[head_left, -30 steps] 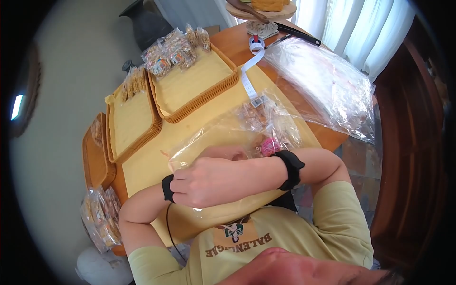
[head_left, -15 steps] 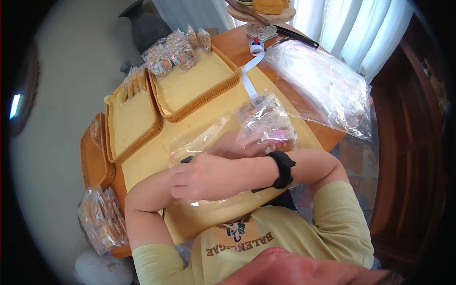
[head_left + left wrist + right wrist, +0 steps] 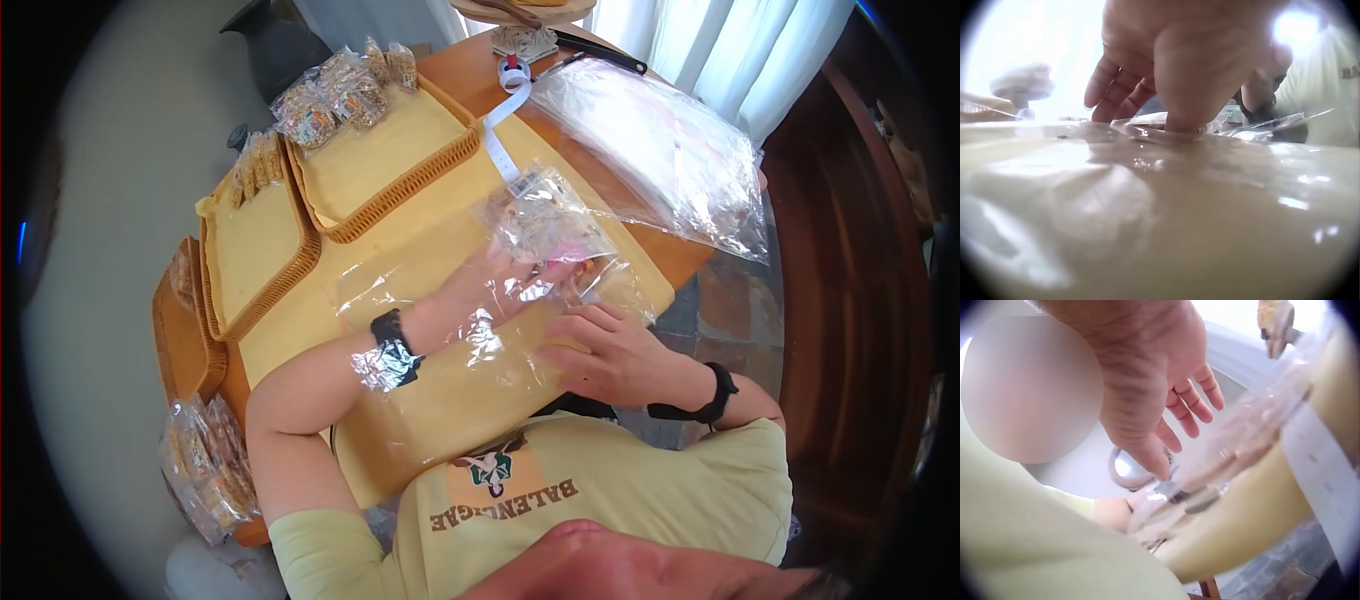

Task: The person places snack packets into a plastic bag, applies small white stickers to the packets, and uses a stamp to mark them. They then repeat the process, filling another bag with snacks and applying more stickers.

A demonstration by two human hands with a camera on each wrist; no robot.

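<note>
In the head view, the left hand (image 3: pixel 505 272) reaches across beneath clear film to a bundle of clear-wrapped packets (image 3: pixel 545 225) with a pink label. The left wrist view shows the left hand (image 3: pixel 1188 59) pointing down, fingers and thumb apart, fingertips near the shiny film (image 3: pixel 1097 194); what they touch is partly hidden. Beside the bundle's near side is the right hand (image 3: pixel 610 355). From the right wrist, that hand (image 3: pixel 1147 375) has its fingers loosely extended and apart, holding nothing, above blurred clear wrapping (image 3: pixel 1229 450).
Three wicker trays, one of them (image 3: pixel 385 190) at the back, stand at the left and back, with wrapped snacks (image 3: pixel 335 100) on two. More packets (image 3: pixel 205 465) lie at the left edge. A tape roll (image 3: pixel 513 75) and stacked clear bags (image 3: pixel 670 150) are at the back right.
The right hand has moved right, off the left forearm, to beside the packets. The left hand has moved up and right toward the bundle under the film. The head view has shifted slightly.
</note>
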